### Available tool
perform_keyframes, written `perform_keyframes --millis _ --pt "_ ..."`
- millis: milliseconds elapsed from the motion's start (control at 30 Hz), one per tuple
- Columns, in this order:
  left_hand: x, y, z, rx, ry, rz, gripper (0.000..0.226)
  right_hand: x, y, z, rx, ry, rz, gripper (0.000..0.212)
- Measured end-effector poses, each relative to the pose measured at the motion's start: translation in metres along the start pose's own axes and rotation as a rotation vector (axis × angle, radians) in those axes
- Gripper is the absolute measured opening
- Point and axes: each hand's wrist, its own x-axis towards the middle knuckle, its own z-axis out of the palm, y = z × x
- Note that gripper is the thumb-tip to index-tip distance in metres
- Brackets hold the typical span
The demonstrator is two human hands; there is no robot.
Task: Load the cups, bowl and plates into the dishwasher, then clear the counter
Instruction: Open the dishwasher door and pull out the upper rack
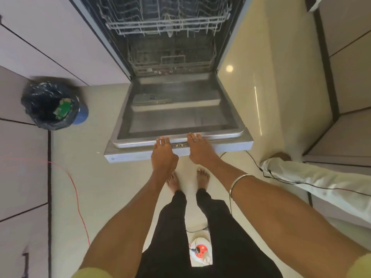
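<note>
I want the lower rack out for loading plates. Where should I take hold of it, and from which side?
Grip the lower rack by its front top wire near the middle, reaching from the front over the lowered door. That edge faces you unobstructed; the upper rack overhangs the rest, so probably come in low beneath it.

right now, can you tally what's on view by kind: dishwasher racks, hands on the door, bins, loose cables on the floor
dishwasher racks: 2, upper rack and lower rack, no dishes visible in either
hands on the door edge: 2, left hand and right hand
bins: 1, bin with a black liner
floor cables: 2, red cable and black cable
total: 7
</note>
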Motion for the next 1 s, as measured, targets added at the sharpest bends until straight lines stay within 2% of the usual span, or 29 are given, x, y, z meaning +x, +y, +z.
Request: perform_keyframes --millis 200,333,567,1000 --pt "-0.003 -0.026 0.056 -0.005 -0.104 -0.033 0.07 0.015 0.008 0.059 -0.048 -0.085 -0.034 0.071" --pt "0.003 -0.046 0.093 0.01 -0.227 -0.063 0.07 0.027 0.013 0.097 -0.087 -0.174 -0.044 0.07" --pt "0.019 -0.065 0.151 0.026 -0.363 -0.078 0.067 0.049 0.022 0.159 -0.07 -0.219 -0.038 0.069" --pt "0.052 -0.097 0.246 0.045 -0.379 -0.026 0.057 0.087 0.036 0.233 -0.046 -0.305 0.001 0.07"
